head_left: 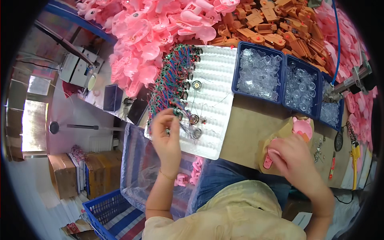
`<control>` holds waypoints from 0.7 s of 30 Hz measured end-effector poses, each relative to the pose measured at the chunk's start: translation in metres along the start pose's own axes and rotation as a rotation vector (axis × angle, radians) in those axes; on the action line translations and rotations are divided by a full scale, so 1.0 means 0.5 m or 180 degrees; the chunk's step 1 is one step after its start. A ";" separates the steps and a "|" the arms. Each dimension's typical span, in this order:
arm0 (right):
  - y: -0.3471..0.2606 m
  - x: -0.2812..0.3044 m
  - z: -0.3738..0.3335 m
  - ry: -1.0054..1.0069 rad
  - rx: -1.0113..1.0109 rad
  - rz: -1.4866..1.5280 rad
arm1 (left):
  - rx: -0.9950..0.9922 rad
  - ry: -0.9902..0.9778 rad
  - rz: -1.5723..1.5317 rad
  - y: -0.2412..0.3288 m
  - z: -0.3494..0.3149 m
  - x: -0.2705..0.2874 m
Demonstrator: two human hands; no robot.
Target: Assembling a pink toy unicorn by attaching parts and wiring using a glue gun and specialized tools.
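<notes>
At the left edge of a white ridged tray (218, 100), my left hand (166, 130) has its fingers closed around wires of a wired speaker assembly (194, 119). Small round black speakers trail from the thin wires beside it. A dense bundle of red, blue and green wires with circuit boards (170, 84) covers the tray's left side. My right hand (291, 154) is closed on a pink plastic shell (268, 162) over a brown fixture block (285, 130). Its fingertips are partly hidden. Just beyond that hand, a pink rounded piece with small ears (303, 129) rests on the block.
Blue bins (259, 96) of clear plastic parts stand behind the fixture. Pink shells (140, 36) and orange-brown parts (276, 24) are heaped at the back. Right lie loose screws (318, 151), a red screwdriver (332, 166) and a mounted metal tool (352, 84). A blue basket (106, 206) sits lower left.
</notes>
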State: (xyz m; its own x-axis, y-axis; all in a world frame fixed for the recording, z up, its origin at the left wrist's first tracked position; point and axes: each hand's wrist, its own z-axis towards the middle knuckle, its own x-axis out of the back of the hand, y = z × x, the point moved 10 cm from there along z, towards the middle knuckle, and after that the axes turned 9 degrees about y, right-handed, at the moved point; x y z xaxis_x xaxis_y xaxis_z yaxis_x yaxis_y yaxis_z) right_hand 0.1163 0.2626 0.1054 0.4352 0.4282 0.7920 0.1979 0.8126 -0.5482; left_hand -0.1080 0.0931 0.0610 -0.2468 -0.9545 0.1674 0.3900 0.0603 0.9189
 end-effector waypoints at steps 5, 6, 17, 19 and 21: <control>-0.014 -0.100 0.170 -0.0196 0.0884 -0.0509 | -0.1777 0.0227 0.1896 0.119 0.031 -0.028; -0.028 -0.125 0.204 -0.0244 0.1095 -0.0703 | -0.1799 0.0094 0.1772 0.125 0.044 -0.041; -0.022 -0.264 0.246 -0.0614 0.1588 -0.1151 | -0.3558 -0.3204 0.2018 -0.002 0.129 -0.367; -0.010 -0.185 0.240 -0.0330 0.1122 -0.0668 | -0.3931 -0.3556 0.2224 -0.027 0.108 -0.385; 0.009 -0.126 0.221 -0.0182 0.0794 -0.0439 | -0.4313 -0.3627 0.2093 -0.033 0.091 -0.383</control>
State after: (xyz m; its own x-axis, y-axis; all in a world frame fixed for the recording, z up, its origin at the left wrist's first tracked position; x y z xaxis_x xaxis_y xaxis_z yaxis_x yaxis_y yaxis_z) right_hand -0.0074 0.2830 0.0829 0.3677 0.3228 0.8721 0.0266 0.9338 -0.3569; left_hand -0.1073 0.2881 0.0301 0.0432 -0.2209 0.9743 0.8551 -0.4962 -0.1504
